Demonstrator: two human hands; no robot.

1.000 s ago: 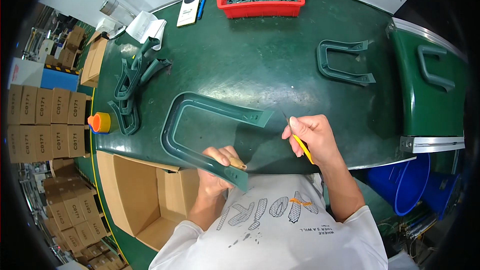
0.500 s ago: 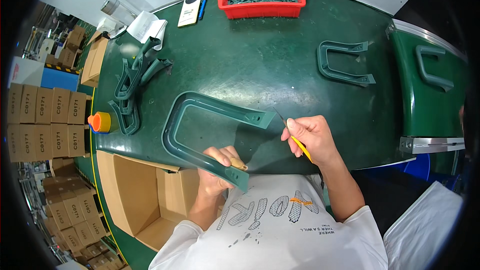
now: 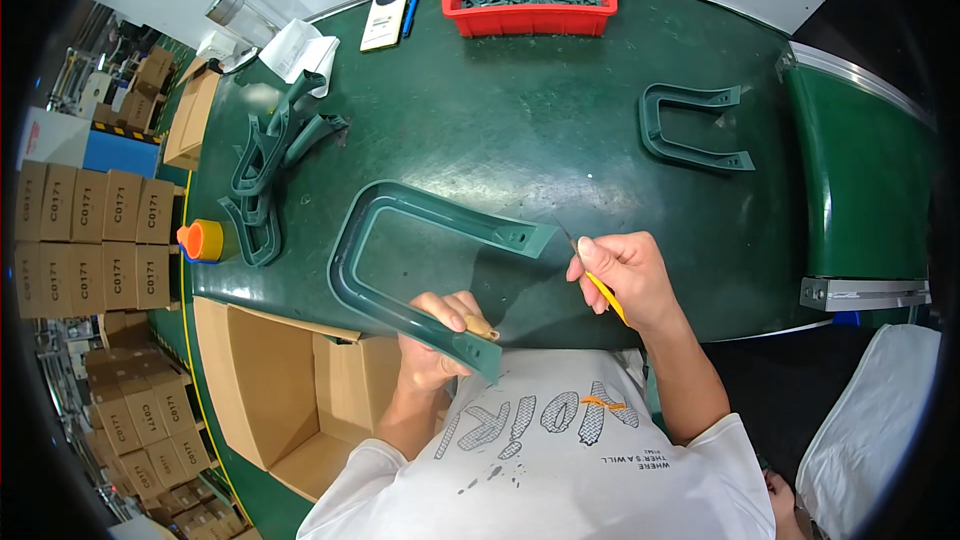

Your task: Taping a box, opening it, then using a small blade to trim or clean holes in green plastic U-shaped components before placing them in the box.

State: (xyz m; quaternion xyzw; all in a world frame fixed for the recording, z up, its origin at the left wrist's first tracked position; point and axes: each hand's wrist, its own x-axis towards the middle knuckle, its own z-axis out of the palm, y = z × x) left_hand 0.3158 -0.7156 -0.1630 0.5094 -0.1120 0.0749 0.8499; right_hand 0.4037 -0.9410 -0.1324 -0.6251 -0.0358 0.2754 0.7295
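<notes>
My left hand [image 3: 437, 335] is closed around the lower arm of a large green plastic U-shaped handle [image 3: 345, 250], whose open side points right. A tan wrap or cover [image 3: 480, 327] shows at the tip of my left thumb. In my right hand [image 3: 630, 275] is a slim craft knife [image 3: 606, 298] with a yellow handle, pinched between thumb and fingers. Its thin blade points up and left, close to the end of the handle's upper arm; I cannot tell whether it touches.
A red bin [image 3: 530, 22] of small green pieces stands at the back. Several green handles [image 3: 262, 165] pile up at left; another U-shaped handle [image 3: 655, 125] lies right. A conveyor belt [image 3: 860, 170] adjoins the table [image 3: 480, 120]. An open carton [image 3: 255, 380] sits front left. Someone's hand [image 3: 780, 495] shows lower right.
The green handle on the conveyor belt is gone from view. Another person's hand has appeared at the lower right. My hands hold nearly the same pose, and the view has shifted slightly.
</notes>
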